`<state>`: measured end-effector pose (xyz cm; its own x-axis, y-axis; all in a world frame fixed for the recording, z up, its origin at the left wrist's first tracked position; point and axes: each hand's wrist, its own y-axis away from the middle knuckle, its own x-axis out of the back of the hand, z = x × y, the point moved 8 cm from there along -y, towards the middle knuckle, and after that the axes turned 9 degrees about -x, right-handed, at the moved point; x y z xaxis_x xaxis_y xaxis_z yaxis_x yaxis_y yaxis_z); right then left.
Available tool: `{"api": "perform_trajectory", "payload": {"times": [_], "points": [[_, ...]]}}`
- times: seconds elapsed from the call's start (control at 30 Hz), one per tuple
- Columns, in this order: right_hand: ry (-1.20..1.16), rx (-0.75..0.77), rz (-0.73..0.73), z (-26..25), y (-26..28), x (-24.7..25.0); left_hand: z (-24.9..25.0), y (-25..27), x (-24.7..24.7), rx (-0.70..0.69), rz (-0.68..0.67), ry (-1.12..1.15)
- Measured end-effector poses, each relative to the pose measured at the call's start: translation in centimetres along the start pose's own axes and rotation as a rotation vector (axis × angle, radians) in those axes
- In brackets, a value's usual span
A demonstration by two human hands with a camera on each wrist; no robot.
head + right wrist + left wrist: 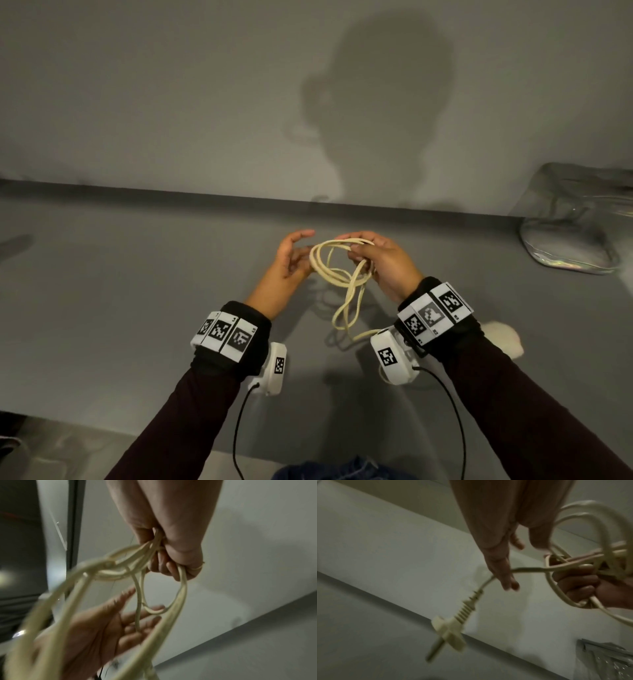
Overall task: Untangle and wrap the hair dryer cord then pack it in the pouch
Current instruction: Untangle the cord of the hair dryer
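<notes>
From the head view, the right hand [380, 263] holds several cream loops of the cord [334, 274] bunched in its curled fingers above the grey table [137, 291]. The left hand [291, 263] is beside the loops with fingers loosely spread; whether they touch the cord is hard to tell here. A slack length hangs down and disappears behind the right wrist camera [394, 356]. A pale shape [503, 337], probably the hair dryer, is mostly hidden behind the right forearm. The clear pouch [579, 219] lies at the table's far right, cut off by the frame edge.

In the left wrist view, blurred, the left hand [498, 545] has its fingers straight, with a strand of cord [530, 569] running across them. The two-pin plug [452, 628] dangles free below. The right hand [578, 584] grips the coils, and a pouch [607, 660] corner shows bottom right.

In the right wrist view the right hand [169, 550] is clenched round the gathered cord [140, 563]. The loops are smeared by motion. The left hand [102, 628] lies palm-up and open beneath, one strand crossing its fingers
</notes>
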<state>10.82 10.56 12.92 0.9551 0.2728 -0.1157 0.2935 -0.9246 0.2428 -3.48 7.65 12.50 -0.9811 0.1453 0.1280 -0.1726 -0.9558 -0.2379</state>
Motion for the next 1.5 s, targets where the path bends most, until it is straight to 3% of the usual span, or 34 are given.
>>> {"api": "perform_trajectory", "payload": {"times": [0.07, 0.17, 0.23, 0.3, 0.43, 0.53, 0.6, 0.83, 1.1, 1.2, 1.27, 1.4, 1.5], "points": [[-0.096, -0.01, -0.002, 0.2, -0.2, 0.6, -1.2, 0.4, -0.2, 0.111, -0.095, -0.111], [-0.084, -0.026, -0.009, 0.4, -0.2, 1.3, -2.3, 1.2, 0.6, 0.16, -0.202, -0.285], [-0.052, -0.036, -0.005, 0.4, 0.0, 1.6, -2.3, 1.4, 1.7, 0.131, -0.188, -0.364], [-0.072, -0.055, -0.026, 0.6, 0.2, 1.6, -1.7, 1.3, 2.7, 0.077, -0.088, -0.384], [-0.043, -0.079, -0.105, 1.1, 0.5, -0.1, -0.8, 0.9, 1.5, 0.115, 0.108, -0.128], [0.071, -0.041, -0.065, 0.9, 0.5, -1.7, -0.9, 0.9, -2.1, 0.231, 0.058, 0.12], [0.093, -0.018, -0.06, 0.8, 0.6, -2.2, -0.6, 0.6, -3.8, 0.209, 0.043, 0.176], [0.148, -0.04, -0.159, 0.9, 1.2, -1.5, -1.1, 0.0, -2.2, 0.176, 0.215, 0.306], [0.095, -0.051, -0.185, 1.2, 1.3, -0.3, 0.9, -0.1, -4.3, 0.043, -0.113, 0.059], [0.112, -0.043, -0.175, 1.4, 1.2, 0.0, 0.7, -0.4, -4.5, 0.006, -0.069, -0.011], [0.269, 0.005, -0.111, 1.3, 1.3, 0.2, 0.0, -0.5, -4.1, 0.042, 0.035, -0.006], [0.72, 0.265, 0.27, -0.2, 2.9, 1.3, -1.6, -0.5, -3.8, 0.099, 0.124, 0.048], [0.99, 0.418, 0.312, -0.7, 3.9, -0.3, -2.1, -0.6, -3.9, 0.142, 0.157, 0.115]]}}
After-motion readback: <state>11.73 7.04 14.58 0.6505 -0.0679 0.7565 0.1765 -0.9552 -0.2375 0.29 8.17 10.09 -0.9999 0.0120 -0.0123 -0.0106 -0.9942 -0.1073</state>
